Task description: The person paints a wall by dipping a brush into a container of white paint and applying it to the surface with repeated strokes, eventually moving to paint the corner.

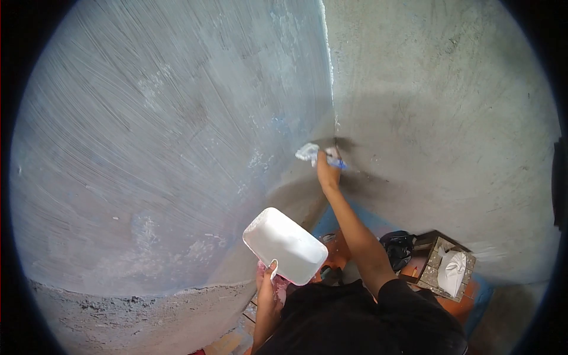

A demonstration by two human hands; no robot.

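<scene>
My left hand [269, 281] is wrapped round the near edge of a white rectangular tray [284, 242], its thumb over the rim. A white coating covers the inside of the tray, and reddish-pink material shows under its near side. Up at the corner between two walls, my right hand [329, 168] is closed on a paintbrush [307, 152]. Its head is thick with white and points left, close to the left wall [177, 118]; a bit of blue handle shows by my fingers. The left wall carries pale, streaky strokes.
The right wall [432, 106] is bare grey, with a white line down the corner. Below it a tiled stand [438, 260] bears a white packet [452, 272], beside a black bag [397, 248]. A rough ledge [136, 313] runs along the foot of the left wall.
</scene>
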